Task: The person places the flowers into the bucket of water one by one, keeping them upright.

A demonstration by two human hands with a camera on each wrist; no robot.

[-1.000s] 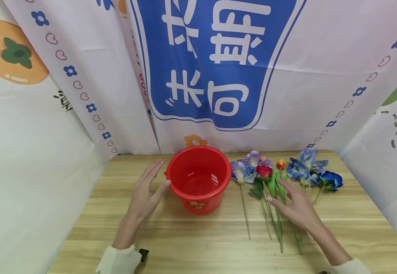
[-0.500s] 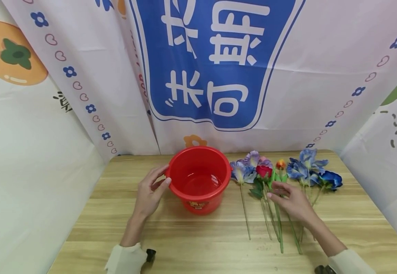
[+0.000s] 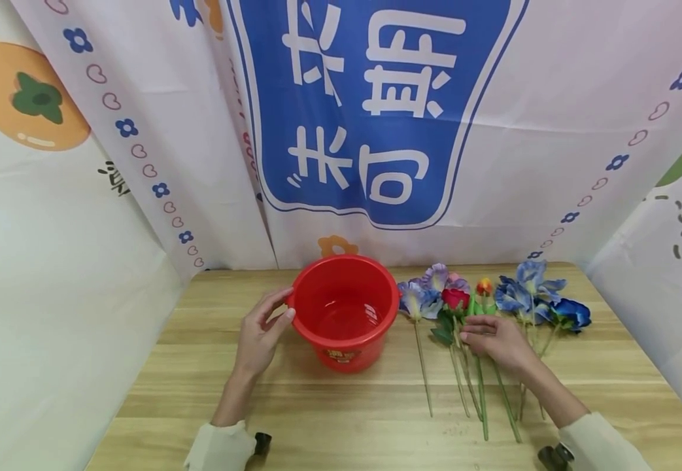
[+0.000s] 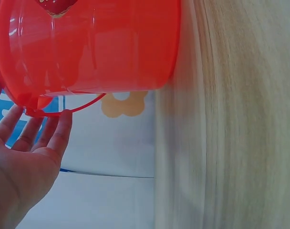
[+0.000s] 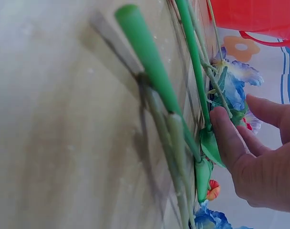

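Head view: a red bucket (image 3: 345,314) stands on the desk (image 3: 346,425), the left hand (image 3: 260,337) touching its rim at nine o'clock, fingers loose. The right hand (image 3: 496,340) is over flower stems (image 3: 482,399), its grip unclosed; a red rose (image 3: 455,299) lies at eleven o'clock from its fingertips. Left wrist view alone shows fingers against the bucket's thin handle (image 4: 88,104); right wrist view reveals the gap between thumb and fingers.

Blue panel (image 3: 354,114) on bkgd cloth (image 3: 529,157): 未来可期. Bucket (image 3: 370,356) lbl (image 3: 343,355) illegible.
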